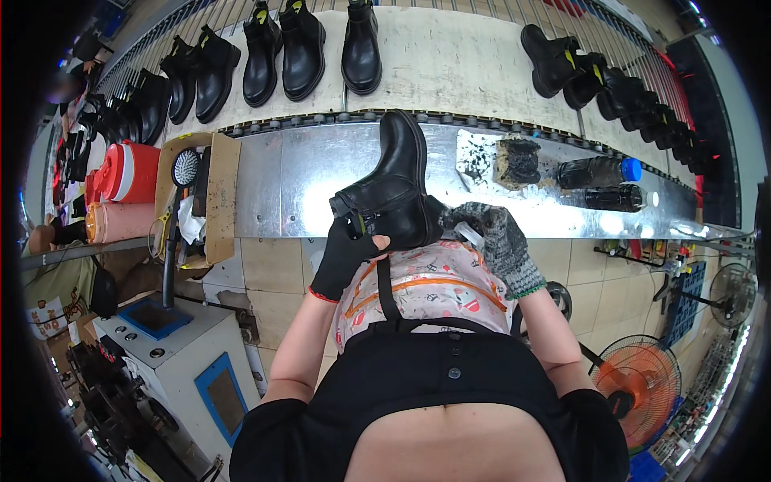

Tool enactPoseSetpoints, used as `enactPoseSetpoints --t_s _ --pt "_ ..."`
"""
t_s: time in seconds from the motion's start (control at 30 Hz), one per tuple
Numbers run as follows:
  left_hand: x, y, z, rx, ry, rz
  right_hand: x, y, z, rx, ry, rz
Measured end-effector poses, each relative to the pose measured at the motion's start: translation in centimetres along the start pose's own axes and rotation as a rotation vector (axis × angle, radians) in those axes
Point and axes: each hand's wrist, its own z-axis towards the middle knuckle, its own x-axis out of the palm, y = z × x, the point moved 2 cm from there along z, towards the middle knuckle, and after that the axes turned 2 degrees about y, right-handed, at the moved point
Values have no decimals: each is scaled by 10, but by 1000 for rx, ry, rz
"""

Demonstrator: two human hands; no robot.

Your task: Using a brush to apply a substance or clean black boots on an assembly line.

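Note:
A black leather ankle boot [393,173] lies on its side at the front edge of the metal worktop [309,165], its toe pointing away from me. My left hand [345,255], in a black glove with the thumb tip bare, is closed on the boot's shaft at the opening. In a grey knitted glove, my right hand [496,245] is beside the heel with its fingers curled. A small whitish piece shows at those fingers, too unclear to name. Something dark lies between the heel and the right fingertips; I cannot tell what it is.
Behind the worktop, a conveyor [450,60] carries several black boots [301,52]. At right are a dark sponge block [518,163] and a blue-capped bottle [598,171] of dark liquid. A cardboard box [221,197] with a hairbrush [185,169] and red jug [132,173] stand left. An orange fan [634,394] is lower right.

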Motion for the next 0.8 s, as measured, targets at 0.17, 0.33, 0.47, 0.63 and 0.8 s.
enactPoseSetpoints --t_s 0.17,0.33,0.47,0.63,0.8 --pt "11 -4 -2 -129 46 -81 -5 -8 -19 -96 27 21" --pt "24 -6 1 -89 10 -191 -19 12 -39 -163 36 -123" --pt "30 -11 5 -205 11 -355 -23 19 -48 -224 -30 -75" --pt "35 -19 12 -246 63 -429 -22 15 -55 -225 -90 -23" --pt "34 -31 14 -232 7 -611 -18 17 -54 -348 -139 -94"
